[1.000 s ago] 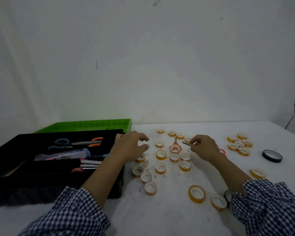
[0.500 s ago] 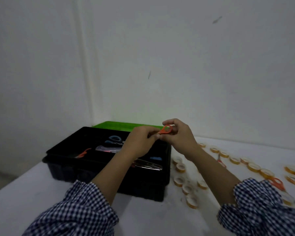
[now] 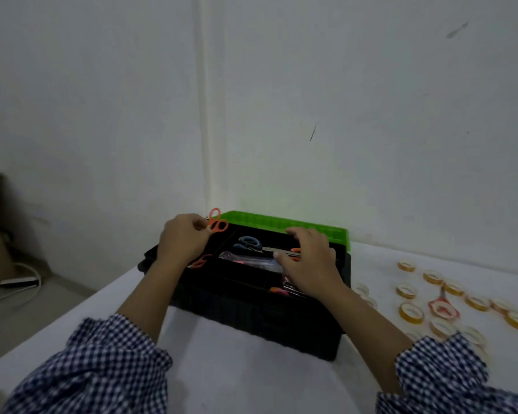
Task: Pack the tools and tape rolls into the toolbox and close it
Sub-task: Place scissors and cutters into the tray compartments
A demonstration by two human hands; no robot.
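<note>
White table (image 3: 222, 369), set into a corner of plain pale walls, carries the open toolbox (image 3: 251, 321): black body, green lid (image 3: 281, 222) folded back behind it. I see the left hand (image 3: 183, 243) pinching small orange scissors (image 3: 218, 224) by the handles, above the box's far left corner. The right hand (image 3: 308, 264) is apart from the left, fingers relaxed and spread over the right-hand compartments, gripping nothing I can make out. Blue scissors (image 3: 247, 243) lie in the rear compartment. Many tape rolls (image 3: 411, 312) and red scissors (image 3: 441, 306) lie on the table right of the box, so I judge the packing far from complete. Hazards: the pinch on the handles is light, and a slip could drop the scissors behind the box or off the table edge. Tools left lying across a divider could stop the lid from closing. The sleeve (image 3: 440, 372) lies near the rolls and could sweep them away. Hidden or unclear: the blades of the held scissors, the contents under the right palm, whether that palm touches them, and the rolls cut off at the right edge.
</note>
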